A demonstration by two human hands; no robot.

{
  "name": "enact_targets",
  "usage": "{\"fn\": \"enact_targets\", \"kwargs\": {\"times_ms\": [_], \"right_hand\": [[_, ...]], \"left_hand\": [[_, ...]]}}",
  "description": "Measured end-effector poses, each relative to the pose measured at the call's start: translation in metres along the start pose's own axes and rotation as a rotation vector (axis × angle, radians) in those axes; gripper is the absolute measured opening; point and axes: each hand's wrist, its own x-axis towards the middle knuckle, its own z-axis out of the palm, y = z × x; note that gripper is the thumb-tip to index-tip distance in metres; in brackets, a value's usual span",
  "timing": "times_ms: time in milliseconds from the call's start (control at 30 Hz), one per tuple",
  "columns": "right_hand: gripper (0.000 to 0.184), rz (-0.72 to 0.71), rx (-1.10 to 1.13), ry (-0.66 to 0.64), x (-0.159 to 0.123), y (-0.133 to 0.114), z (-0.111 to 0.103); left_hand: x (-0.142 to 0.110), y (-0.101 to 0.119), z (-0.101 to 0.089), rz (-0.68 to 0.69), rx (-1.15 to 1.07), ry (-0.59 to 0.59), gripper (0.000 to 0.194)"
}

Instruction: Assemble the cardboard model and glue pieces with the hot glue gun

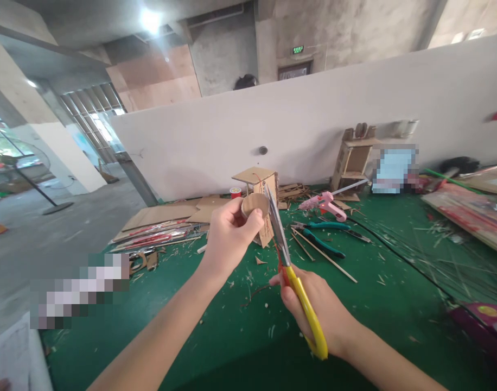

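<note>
Left arm extended forward: my left hand pinches a round cardboard piece above the bench. My right hand, fingers curled closed, grips scissors, blades upward beside the cardboard.

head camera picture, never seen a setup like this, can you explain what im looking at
There's no machine here: a person is working bare-handed, filmed by a camera worn on their own head, looking forward and down. Their left hand holds a round cardboard piece. Their right hand grips yellow-handled scissors, blades pointing up beside that piece. On the green tabletop lie a pink glue gun, teal-handled pliers and a thin stick.
</note>
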Motion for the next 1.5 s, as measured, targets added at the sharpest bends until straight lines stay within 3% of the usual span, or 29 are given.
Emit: {"fn": "enact_targets", "kwargs": {"times_ms": [400, 600, 867, 933, 1000, 1067, 1267, 1333, 1400, 1500], "right_hand": [[0.047, -0.006, 0.095, -0.023, -0.001, -0.001, -0.001], [0.052, -0.006, 0.065, -0.017, -0.002, -0.002, -0.002], [0.053, -0.069, 0.058, 0.048, -0.003, -0.001, -0.001], [0.054, -0.030, 0.071, 0.059, -0.002, 0.001, 0.001], [0.057, 0.053, 0.088, 0.083, 0.000, 0.003, 0.003], [0.060, 0.157, 0.088, 0.125, 0.002, 0.005, 0.002], [0.058, 0.373, -0.023, 0.235, 0.013, 0.012, -0.011], [0.053, 0.429, -0.093, 0.233, 0.017, 0.019, -0.016], [0.049, 0.495, -0.163, 0.217, 0.021, 0.028, -0.020], [0.037, 0.544, -0.243, 0.235, 0.024, 0.040, -0.022]], "left_hand": [[0.002, 0.001, -0.001, 0.018, -0.008, -0.013, 0.019], [0.001, 0.002, -0.001, 0.022, 0.029, -0.021, 0.020], [0.004, 0.000, -0.003, -0.002, 0.083, -0.002, 0.019], [0.005, -0.001, -0.005, -0.020, 0.096, -0.014, 0.016], [0.006, -0.002, -0.008, -0.051, 0.184, -0.086, 0.014], [0.007, -0.006, -0.014, -0.091, 0.357, -0.233, 0.017], [0.010, -0.030, -0.025, -0.219, 0.802, -0.951, 0.019], [0.009, -0.039, -0.025, -0.291, 0.846, -1.112, 0.014], [0.009, -0.046, -0.026, -0.351, 0.881, -1.140, 0.014], [0.009, -0.050, -0.028, -0.361, 0.937, -1.079, 0.028]]}}
